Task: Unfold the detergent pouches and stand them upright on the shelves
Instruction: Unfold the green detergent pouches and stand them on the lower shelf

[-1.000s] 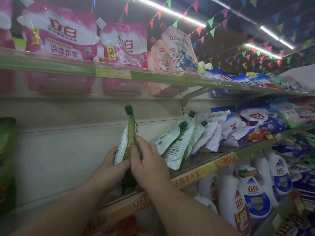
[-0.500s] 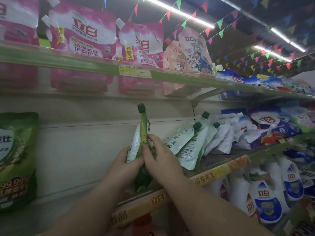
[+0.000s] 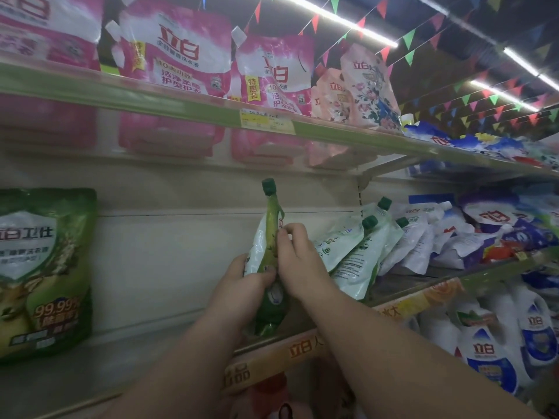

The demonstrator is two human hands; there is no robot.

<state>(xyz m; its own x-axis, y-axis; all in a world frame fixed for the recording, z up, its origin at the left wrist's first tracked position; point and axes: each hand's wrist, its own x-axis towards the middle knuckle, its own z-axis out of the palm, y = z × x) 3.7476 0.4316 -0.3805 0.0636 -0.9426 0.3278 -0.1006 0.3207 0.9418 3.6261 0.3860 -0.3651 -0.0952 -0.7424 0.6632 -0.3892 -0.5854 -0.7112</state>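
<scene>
Pouch (image 3: 270, 237), green cap up, stood on mid shelf (image 3: 302, 347); your L hand (image 3: 249, 275) & R hand (image 3: 295, 261) both gripped it.

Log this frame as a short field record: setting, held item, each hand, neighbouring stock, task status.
setting: shop shelving, middle shelf
held item: green-capped pouch, upright, folded lengthwise, base on the shelf
left hand: grips the pouch's lower half
right hand: fingers pinch its right edge, higher up
neighbouring stock: green-capped pouches lean to the right of it; big green bag stands at far left
upper shelf: pink bags stand upright
task status: held pouch not yet unfolded
</scene>
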